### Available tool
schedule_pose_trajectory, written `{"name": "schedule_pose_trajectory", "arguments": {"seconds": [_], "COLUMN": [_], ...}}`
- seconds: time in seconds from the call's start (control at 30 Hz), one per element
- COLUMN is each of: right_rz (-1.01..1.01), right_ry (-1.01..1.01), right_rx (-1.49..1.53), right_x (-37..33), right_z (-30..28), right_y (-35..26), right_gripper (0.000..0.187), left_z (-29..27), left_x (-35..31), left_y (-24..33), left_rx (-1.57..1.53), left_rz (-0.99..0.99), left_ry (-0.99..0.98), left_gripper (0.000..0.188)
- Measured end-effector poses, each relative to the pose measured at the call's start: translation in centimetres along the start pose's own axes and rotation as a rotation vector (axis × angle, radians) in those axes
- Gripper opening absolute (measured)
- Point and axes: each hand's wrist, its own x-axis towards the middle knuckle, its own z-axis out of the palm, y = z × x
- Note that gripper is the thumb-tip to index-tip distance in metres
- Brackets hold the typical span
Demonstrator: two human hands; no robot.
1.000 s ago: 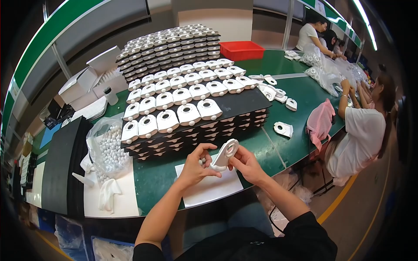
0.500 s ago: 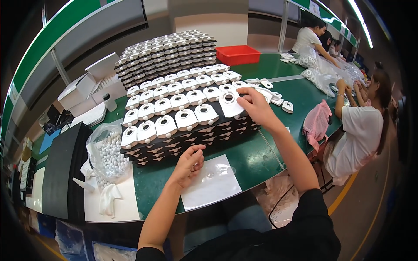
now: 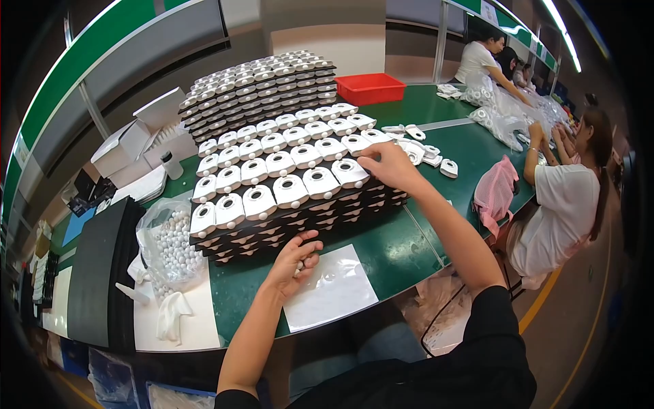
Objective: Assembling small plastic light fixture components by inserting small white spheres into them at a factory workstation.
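Observation:
My right hand (image 3: 392,168) pinches the right edge of a white plastic part (image 3: 349,174) with a round dark hole. That part lies at the right end of the front row on a black tray (image 3: 310,206). Rows of the same white parts, many with a small white ball at the lower edge, fill the tray, which tops a stack. My left hand (image 3: 294,264) is curled, palm up, before the stack, over the edge of a white sheet (image 3: 334,290). Something small and white, apparently a ball, shows between its fingers.
A clear bag of white balls (image 3: 174,238) lies left, beside black boards (image 3: 102,273) and a dropper bottle (image 3: 133,293). Loose white parts (image 3: 430,158) are at right. Behind stand another tray stack (image 3: 262,88) and a red bin (image 3: 371,88). Co-workers sit at right.
My right hand has lowered the white part from a tilted position onto the tray's front row. My left hand's fingers have loosened slightly, showing something white inside.

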Motion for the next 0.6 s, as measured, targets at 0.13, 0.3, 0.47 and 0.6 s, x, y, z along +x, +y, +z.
{"name": "schedule_pose_trajectory", "arguments": {"seconds": [0.13,0.3,0.47,0.6], "right_rz": [-0.153,0.053,0.244,0.068], "right_ry": [0.200,0.261,-0.135,-0.246], "right_rx": [-0.056,-0.502,-0.650,-0.571], "right_x": [-1.7,-3.9,-7.5,-9.8], "right_z": [-3.2,-7.3,-8.2,-7.5], "right_y": [1.4,8.2,13.6,14.8], "right_gripper": [0.020,0.019,0.028,0.040], "left_z": [-0.3,-0.1,-0.4,-0.5], "left_x": [0.0,-0.3,-0.2,0.0], "left_y": [-0.2,-0.1,-0.2,-0.3], "left_rx": [-0.002,0.052,0.009,0.012], "left_rz": [0.020,0.030,0.064,0.096], "left_ry": [-0.040,0.076,0.030,-0.020], "left_gripper": [0.020,0.021,0.022,0.023]}}
